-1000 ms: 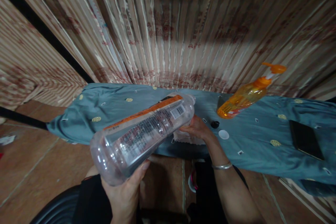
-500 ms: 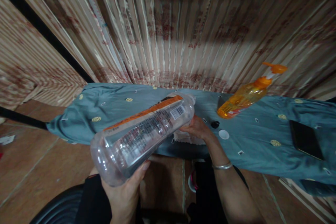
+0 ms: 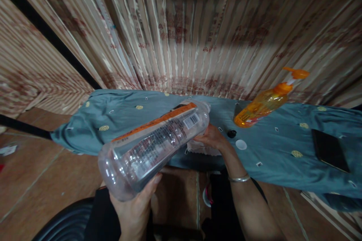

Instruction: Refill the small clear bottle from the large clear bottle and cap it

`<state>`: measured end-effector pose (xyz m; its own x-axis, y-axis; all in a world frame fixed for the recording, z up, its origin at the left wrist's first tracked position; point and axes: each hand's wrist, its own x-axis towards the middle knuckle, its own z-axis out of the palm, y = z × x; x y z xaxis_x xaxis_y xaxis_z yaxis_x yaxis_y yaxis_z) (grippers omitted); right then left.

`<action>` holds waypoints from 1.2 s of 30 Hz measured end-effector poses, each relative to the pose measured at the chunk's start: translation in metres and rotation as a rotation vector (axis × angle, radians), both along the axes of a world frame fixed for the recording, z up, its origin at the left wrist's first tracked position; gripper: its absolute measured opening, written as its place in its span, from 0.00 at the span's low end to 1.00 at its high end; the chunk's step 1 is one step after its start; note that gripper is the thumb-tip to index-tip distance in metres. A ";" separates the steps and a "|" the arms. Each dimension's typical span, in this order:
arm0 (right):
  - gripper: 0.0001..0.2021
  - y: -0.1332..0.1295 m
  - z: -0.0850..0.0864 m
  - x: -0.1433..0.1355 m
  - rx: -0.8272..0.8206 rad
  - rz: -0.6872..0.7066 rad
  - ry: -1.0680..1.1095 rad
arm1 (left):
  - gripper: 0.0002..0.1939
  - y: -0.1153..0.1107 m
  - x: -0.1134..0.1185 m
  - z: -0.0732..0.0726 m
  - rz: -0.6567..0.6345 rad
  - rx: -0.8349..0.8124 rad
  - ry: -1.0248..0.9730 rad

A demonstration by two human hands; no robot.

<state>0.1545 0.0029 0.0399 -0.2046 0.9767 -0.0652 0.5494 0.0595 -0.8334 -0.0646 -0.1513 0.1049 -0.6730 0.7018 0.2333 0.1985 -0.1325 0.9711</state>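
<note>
A large clear plastic bottle [image 3: 166, 147] with an orange-edged label and a barcode lies tilted across the middle of the view, its neck toward the upper right. Inside it I make out no coloured liquid. My left hand [image 3: 132, 205] grips its base end, thumb along the near side. At the shoulder, just below the neck, my right hand [image 3: 210, 137] holds the bottle; most of those fingers are hidden behind it. Right of that hand lie a small black cap [image 3: 232, 134] and a white round disc [image 3: 241, 144]. A whitish cloth or paper [image 3: 205, 148] shows under the right hand.
A pump bottle [image 3: 261, 107] of orange liquid stands on the blue-green cloth-covered table [image 3: 278, 139]. Farther right lies a dark flat phone-like thing [image 3: 330, 150]. Behind the table hangs a pleated curtain [image 3: 181, 34]. A black ridged seat [image 3: 66, 222] is at lower left.
Hardly anything differs. The base end of the clear bottle has shifted very slightly to the right, and both hands keep their places on it.
</note>
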 end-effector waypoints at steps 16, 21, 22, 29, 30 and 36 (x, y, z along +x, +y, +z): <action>0.31 -0.001 0.006 -0.002 0.006 0.002 -0.045 | 0.43 0.000 0.004 -0.002 -0.024 0.063 -0.077; 0.30 -0.002 0.005 -0.003 -0.002 -0.005 -0.048 | 0.42 0.001 0.003 0.001 -0.046 0.064 -0.063; 0.29 -0.002 0.005 -0.003 -0.004 -0.002 -0.049 | 0.42 0.001 0.002 0.000 -0.053 0.054 -0.054; 0.28 -0.002 0.010 -0.005 0.000 0.000 -0.054 | 0.46 0.001 -0.001 0.002 -0.049 -0.013 -0.055; 0.28 -0.002 0.011 -0.005 -0.005 -0.002 -0.050 | 0.47 0.001 0.000 0.003 -0.057 -0.014 -0.051; 0.29 -0.002 0.007 -0.005 0.007 -0.010 -0.027 | 0.51 0.005 -0.006 0.007 -0.062 0.024 -0.023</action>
<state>0.1494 0.0013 0.0470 -0.1933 0.9791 -0.0634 0.5724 0.0600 -0.8178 -0.0709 -0.1459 0.1115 -0.6336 0.7371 0.2352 0.1665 -0.1670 0.9718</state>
